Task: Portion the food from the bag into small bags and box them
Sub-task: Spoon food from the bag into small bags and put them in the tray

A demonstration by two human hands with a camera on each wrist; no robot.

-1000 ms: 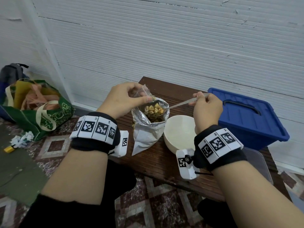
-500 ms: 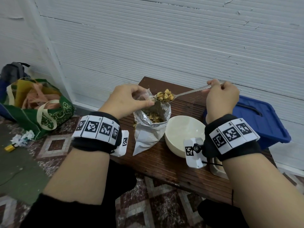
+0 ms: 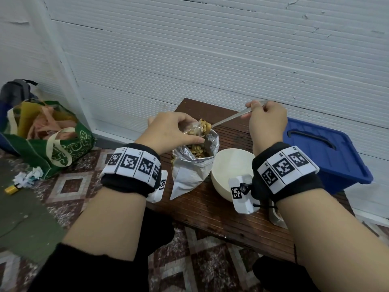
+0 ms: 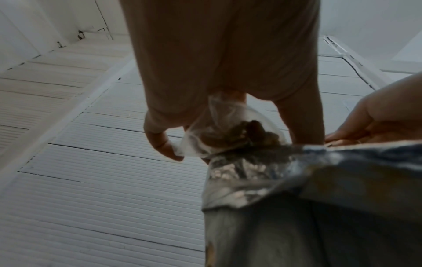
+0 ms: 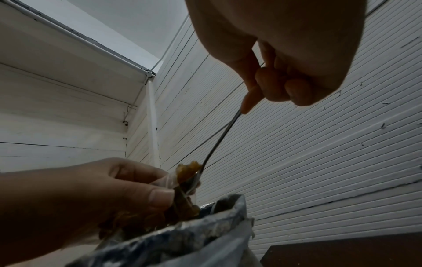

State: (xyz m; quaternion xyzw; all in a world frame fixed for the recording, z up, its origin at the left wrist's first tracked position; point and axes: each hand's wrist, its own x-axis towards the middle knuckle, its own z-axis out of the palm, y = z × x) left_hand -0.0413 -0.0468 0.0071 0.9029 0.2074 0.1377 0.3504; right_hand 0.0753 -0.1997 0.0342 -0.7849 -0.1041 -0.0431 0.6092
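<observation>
Above the far left corner of the wooden table (image 3: 212,209), the left hand (image 3: 172,133) pinches open a small clear bag (image 3: 194,130) over the foil bag (image 3: 193,165), while the right hand (image 3: 267,123), fingers curled round a spoon (image 3: 229,118) handle, holds nuts (image 3: 205,125) at its mouth, apparently mid-filling; tipping them in cleanly likely comes next.

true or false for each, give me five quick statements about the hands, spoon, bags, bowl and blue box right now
1. The right hand holds a spoon loaded with food. True.
2. The left hand pinches a small clear bag above the foil bag. True.
3. The white bowl is full of food. False: it looks empty.
4. The blue box has its lid off. False: the lid is on.
5. The foil bag lies on the floor. False: it stands on the wooden table.
</observation>
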